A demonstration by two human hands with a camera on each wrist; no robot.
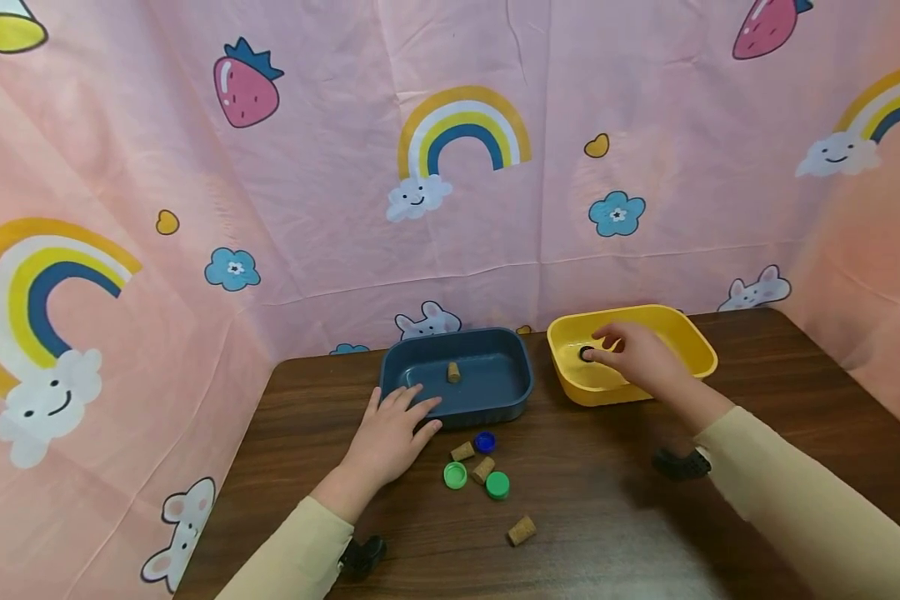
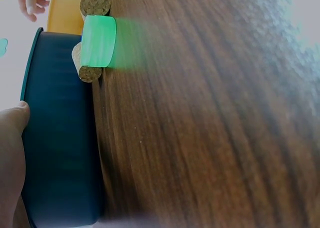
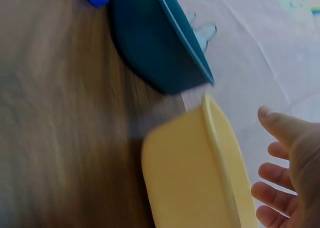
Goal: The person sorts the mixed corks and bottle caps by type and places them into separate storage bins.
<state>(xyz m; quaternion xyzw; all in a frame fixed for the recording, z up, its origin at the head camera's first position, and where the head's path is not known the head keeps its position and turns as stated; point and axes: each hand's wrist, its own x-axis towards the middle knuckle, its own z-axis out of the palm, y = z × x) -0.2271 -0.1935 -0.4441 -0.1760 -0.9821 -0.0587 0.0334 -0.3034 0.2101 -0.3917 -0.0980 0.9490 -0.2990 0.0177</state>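
Over the yellow basin (image 1: 675,323), my right hand (image 1: 637,354) hovers with fingers apart and loosely bent; the right wrist view shows nothing in them. A small dark cap (image 1: 587,353) appears inside the basin, just by the thumb tip. My left hand (image 1: 390,429) rests its fingers over the near-left rim of the dark blue basin (image 1: 495,387), where one cork (image 1: 453,372) lies. In front of that basin are a blue cap (image 1: 485,442), a light green cap (image 1: 455,476), a green cap (image 1: 497,486) and two corks, one (image 1: 462,452) behind the other (image 1: 483,470).
Closer to me, a single cork (image 1: 521,531) lies apart on the dark wooden table (image 1: 592,517). A pink patterned cloth (image 1: 330,167) hangs behind the table and along both sides. The two basins stand side by side near the back edge with a narrow gap between them.
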